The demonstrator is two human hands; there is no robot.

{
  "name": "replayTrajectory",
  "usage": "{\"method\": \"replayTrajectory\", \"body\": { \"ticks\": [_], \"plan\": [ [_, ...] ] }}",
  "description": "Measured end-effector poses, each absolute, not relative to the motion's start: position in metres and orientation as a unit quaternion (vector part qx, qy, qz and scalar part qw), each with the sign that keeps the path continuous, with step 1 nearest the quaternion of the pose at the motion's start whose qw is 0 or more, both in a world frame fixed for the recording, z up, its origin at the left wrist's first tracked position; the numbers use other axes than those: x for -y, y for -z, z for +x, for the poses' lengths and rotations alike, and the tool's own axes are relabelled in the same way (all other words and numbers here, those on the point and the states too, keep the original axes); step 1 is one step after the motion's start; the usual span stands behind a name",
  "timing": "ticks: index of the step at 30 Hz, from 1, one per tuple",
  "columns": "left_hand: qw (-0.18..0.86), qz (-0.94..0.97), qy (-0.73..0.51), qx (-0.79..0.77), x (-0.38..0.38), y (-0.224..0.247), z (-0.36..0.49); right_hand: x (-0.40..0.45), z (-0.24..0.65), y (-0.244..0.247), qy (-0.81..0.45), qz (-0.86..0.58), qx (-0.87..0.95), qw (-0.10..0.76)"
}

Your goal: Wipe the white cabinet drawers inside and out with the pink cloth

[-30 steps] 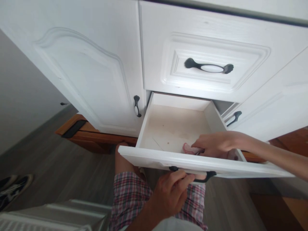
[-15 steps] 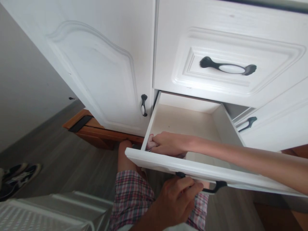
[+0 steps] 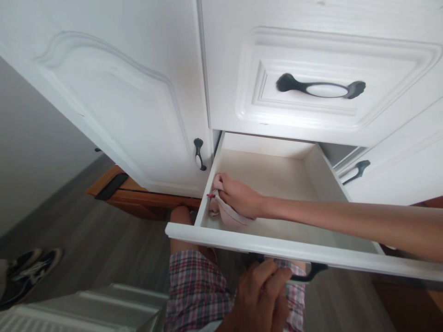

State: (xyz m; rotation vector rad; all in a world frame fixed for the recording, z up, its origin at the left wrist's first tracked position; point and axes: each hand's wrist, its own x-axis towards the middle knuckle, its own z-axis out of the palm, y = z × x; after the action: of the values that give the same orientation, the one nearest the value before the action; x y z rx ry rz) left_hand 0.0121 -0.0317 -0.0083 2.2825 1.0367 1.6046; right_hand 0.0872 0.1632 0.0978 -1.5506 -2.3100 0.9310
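Observation:
A white drawer (image 3: 297, 246) stands pulled out of the white cabinet. My right hand (image 3: 240, 196) is inside it at the left side wall, closed on a pale pink cloth (image 3: 231, 216) with a small red spot at its edge. The cloth lies bunched against the wall and the drawer bottom. Below the drawer front, my left hand (image 3: 261, 290) has its fingers wrapped round the black drawer handle (image 3: 308, 273).
A closed drawer front (image 3: 321, 90) with a handle is above, and a cabinet door (image 3: 131, 106) is on the left. Below it runs a brown wooden base (image 3: 138, 203). A white slatted object (image 3: 114, 304) and dark shoes (image 3: 31, 272) are at the lower left.
My right hand has moved back along the drawer's left wall, away from the front panel, and more of the cloth shows. My left hand stays at the handle. The view has shifted slightly.

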Motion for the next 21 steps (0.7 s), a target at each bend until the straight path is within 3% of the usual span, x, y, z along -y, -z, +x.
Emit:
{"method": "replayTrajectory", "body": {
  "ticks": [10,21],
  "plan": [
    [0.067,0.748,-0.553,-0.362,0.034,0.013,0.018,-0.269,0.099,-0.089,-0.130,-0.615,0.756,0.183],
    [0.059,0.760,-0.548,-0.345,0.029,0.012,0.014,-0.290,0.127,-0.096,0.018,-0.584,0.809,0.065]
  ]
}}
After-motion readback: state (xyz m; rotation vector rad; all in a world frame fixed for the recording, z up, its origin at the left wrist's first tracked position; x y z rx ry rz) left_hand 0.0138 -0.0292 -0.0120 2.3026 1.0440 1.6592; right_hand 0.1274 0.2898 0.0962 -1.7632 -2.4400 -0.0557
